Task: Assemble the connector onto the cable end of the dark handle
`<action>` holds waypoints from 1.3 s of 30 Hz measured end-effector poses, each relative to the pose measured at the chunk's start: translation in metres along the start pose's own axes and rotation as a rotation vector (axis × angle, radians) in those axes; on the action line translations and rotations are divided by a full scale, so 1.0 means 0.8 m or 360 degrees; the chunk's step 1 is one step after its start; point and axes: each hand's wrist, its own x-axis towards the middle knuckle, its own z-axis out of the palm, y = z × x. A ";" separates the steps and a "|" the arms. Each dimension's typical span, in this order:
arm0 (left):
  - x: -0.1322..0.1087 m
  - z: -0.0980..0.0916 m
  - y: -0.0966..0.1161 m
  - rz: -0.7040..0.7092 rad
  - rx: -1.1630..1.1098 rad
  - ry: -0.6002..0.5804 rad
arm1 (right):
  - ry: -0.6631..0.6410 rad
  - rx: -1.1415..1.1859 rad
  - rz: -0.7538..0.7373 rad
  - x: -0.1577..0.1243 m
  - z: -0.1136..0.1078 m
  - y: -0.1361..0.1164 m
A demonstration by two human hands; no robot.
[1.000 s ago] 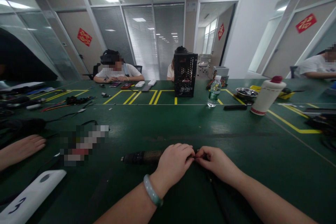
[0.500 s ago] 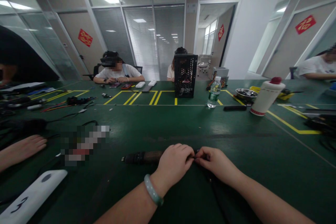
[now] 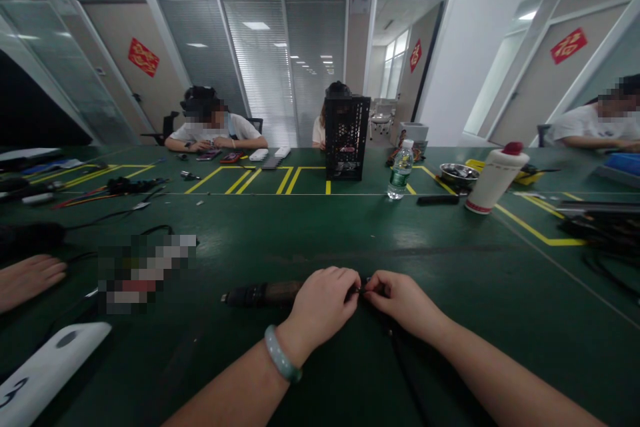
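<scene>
Head: left hand (image 3: 321, 307), right hand (image 3: 404, 300) pinching cable (image 3: 403, 363)

Whatever sits between the left hand (image 3: 323, 307) and right hand (image 3: 406, 300) is covered by the fingers and too small to make out. The dark cylinder (image 3: 263, 294) runs behind the left hand, so its far end can't be seen. The pixelated block (image 3: 145, 273) on the bench is unreadable, the white slab marked 3 (image 3: 50, 360) is cut off at the lower-left corner, a co-worker's hand (image 3: 30, 279) is cut off by the left edge, and the small devices (image 3: 233, 157) at the far end are too tiny to identify.
</scene>
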 end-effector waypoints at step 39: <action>-0.003 0.002 -0.003 0.0098 0.0031 0.0052 | 0.0118 -0.0567 0.0259 0.008 0.017 -0.042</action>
